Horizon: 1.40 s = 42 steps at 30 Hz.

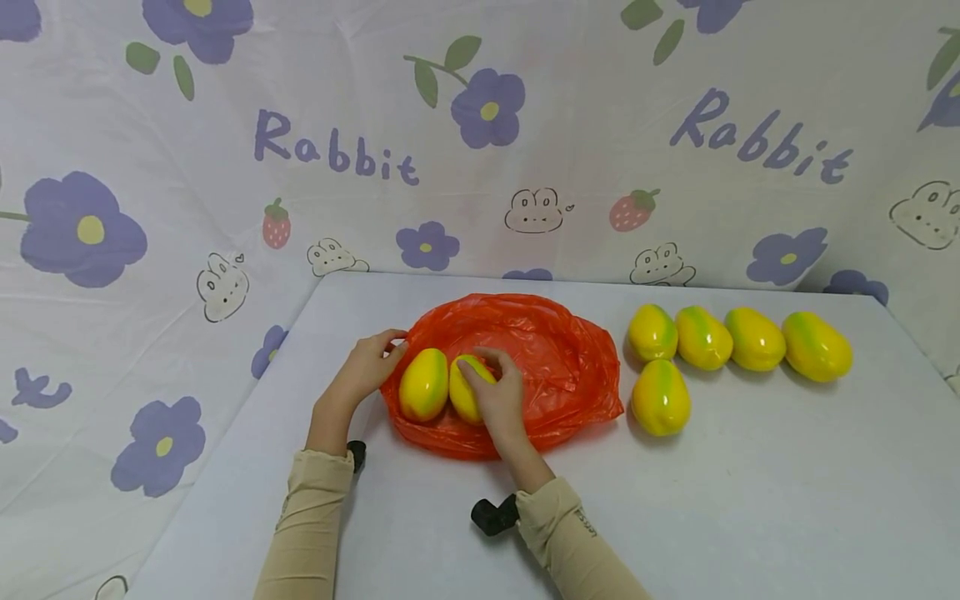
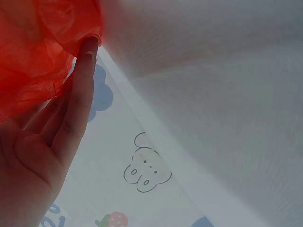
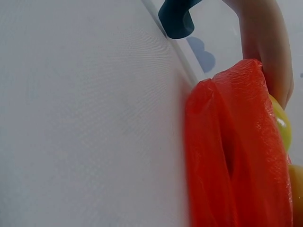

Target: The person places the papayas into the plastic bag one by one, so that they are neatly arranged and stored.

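Note:
A red plastic bag (image 1: 551,358) lies spread open on the table, its rim pushed down all round. Inside, at its left, sits a glossy yellow mango (image 1: 423,385) with a green stripe. My right hand (image 1: 504,400) grips a second mango (image 1: 463,396) right beside the first, fingers over its top. At the bag's left rim my left hand (image 1: 363,367) pinches the red film; in the left wrist view a fingertip (image 2: 89,46) presses into the bag's edge. The right wrist view shows the bag's side (image 3: 241,156) and part of a mango (image 3: 281,122).
To the right of the bag, a row of mangoes (image 1: 702,337) stands on the white table (image 1: 750,500), with one more mango (image 1: 662,398) in front of the row's left end. A patterned cloth (image 1: 480,167) hangs behind. Black wrist devices (image 1: 495,517) sit below the forearms.

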Motion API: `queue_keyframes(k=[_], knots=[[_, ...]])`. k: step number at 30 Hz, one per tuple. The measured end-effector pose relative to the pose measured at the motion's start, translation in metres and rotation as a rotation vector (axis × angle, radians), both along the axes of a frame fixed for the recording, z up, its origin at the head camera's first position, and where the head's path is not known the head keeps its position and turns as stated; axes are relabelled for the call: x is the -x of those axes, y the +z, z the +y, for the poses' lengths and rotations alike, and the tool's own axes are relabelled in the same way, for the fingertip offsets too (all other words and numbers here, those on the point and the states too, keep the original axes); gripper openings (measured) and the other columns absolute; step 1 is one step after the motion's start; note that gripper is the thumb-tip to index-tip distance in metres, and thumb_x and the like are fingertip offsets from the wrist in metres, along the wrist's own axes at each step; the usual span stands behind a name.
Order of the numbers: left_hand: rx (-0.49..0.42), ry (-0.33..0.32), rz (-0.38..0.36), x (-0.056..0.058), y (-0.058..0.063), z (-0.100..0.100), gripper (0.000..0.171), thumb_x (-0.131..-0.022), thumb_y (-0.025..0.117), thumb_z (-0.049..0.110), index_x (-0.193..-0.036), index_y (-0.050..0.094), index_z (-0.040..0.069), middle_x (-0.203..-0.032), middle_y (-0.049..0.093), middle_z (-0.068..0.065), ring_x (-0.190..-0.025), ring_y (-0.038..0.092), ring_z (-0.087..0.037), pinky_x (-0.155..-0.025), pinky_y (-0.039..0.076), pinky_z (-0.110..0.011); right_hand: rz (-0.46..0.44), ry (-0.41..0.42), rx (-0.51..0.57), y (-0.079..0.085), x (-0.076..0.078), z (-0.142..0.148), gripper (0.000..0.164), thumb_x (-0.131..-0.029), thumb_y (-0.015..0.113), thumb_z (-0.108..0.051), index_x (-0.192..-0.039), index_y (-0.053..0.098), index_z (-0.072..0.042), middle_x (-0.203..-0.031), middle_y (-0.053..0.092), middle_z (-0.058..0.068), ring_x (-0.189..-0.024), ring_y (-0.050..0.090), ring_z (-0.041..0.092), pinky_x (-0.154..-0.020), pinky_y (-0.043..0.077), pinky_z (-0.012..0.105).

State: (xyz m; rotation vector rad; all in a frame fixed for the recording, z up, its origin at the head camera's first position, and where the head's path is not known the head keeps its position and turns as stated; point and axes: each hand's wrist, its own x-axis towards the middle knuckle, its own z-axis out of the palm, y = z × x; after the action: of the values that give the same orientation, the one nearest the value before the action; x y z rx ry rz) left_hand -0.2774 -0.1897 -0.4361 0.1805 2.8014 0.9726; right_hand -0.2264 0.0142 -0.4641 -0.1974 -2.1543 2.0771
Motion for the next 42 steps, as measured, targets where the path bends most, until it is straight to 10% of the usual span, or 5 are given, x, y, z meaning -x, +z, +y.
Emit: queue_keyframes(k=[42], knots=[[-0.005,-0.006,0.015,-0.001,0.002,0.000,0.044,-0.103,0.046,0.030,-0.143,0.047,0.012,-0.133,0.059,-0.020,-0.113,0.059,-0.033,-0.094,0.054,-0.046,0.108,-0.032,-0.005,0.022,-0.001,0.044,0.045,-0.087,0.074,-0.027,-0.124,0.060,-0.006,-0.130,0.059,0.014,-0.130,0.048,0.034,-0.116,0.034,0.049]])
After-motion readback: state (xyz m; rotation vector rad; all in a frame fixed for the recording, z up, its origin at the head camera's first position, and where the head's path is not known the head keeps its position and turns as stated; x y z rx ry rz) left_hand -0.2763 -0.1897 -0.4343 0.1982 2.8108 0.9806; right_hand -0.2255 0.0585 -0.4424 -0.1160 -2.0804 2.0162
